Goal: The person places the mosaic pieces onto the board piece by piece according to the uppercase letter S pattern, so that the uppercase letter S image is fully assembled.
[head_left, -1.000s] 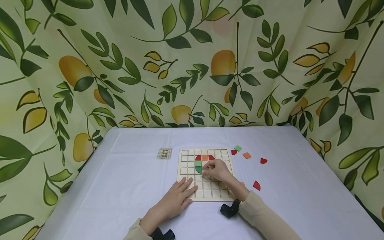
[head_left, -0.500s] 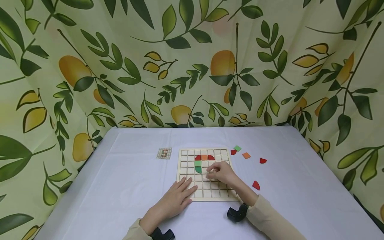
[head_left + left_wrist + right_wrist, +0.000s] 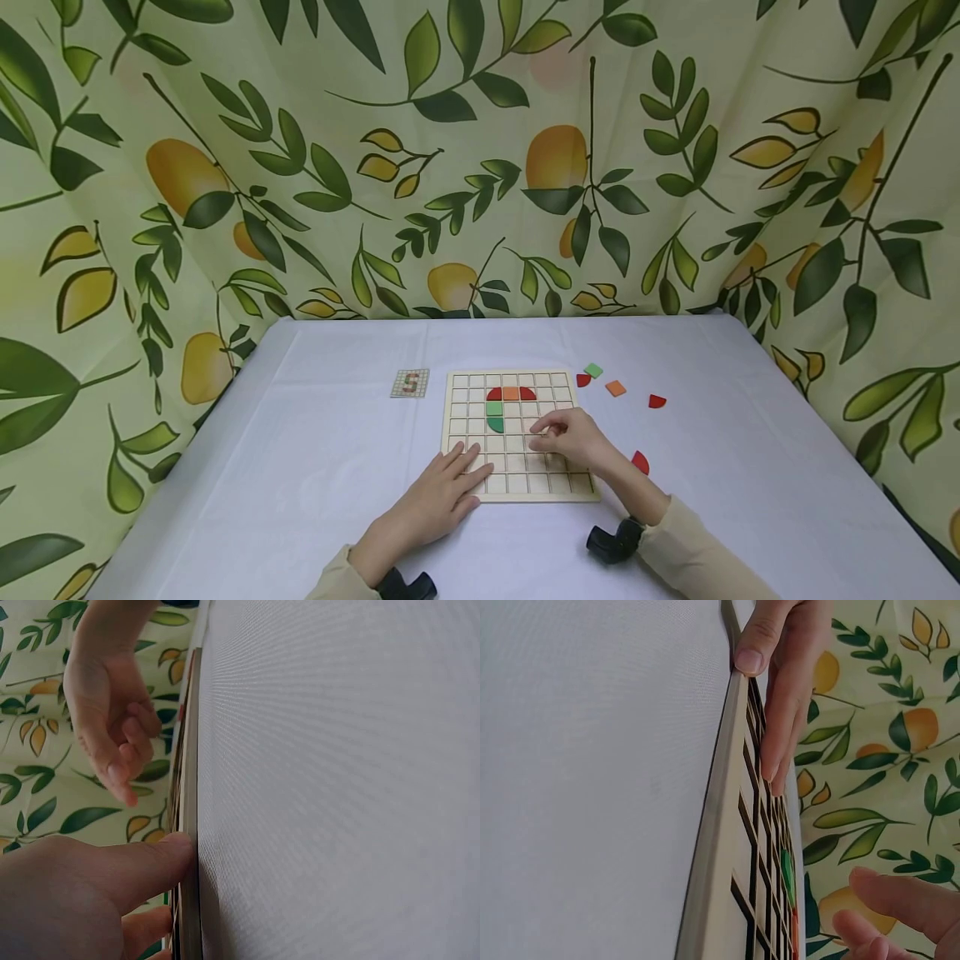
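A pale wooden grid board (image 3: pixel 540 483) lies on the table. My left hand (image 3: pixel 438 492) rests on its near left part with the fingers straight and spread, the thumb (image 3: pixel 176 851) against the board's edge in the left wrist view. Over the board's right side hovers my right hand (image 3: pixel 573 437); its fingers are loosely bent, thumb and index finger apart, with nothing seen between them. Set in the grid are a red quarter-circle (image 3: pixel 494 394), an orange square (image 3: pixel 511 393), another red quarter-circle (image 3: pixel 528 393), a light green square (image 3: pixel 494 408) and a dark green quarter-circle (image 3: pixel 496 424).
Right of the board lie a green square (image 3: pixel 593 370), an orange square (image 3: pixel 616 388) and red quarter-circles (image 3: pixel 657 402), one (image 3: pixel 640 462) partly behind my right forearm. A small pattern card (image 3: pixel 410 383) lies left of the board. A leaf-print curtain (image 3: pixel 480 167) hangs behind the table.
My right hand has drawn back to the right, away from the dark green quarter-circle, and more of the grid shows. My left hand has stayed in place.
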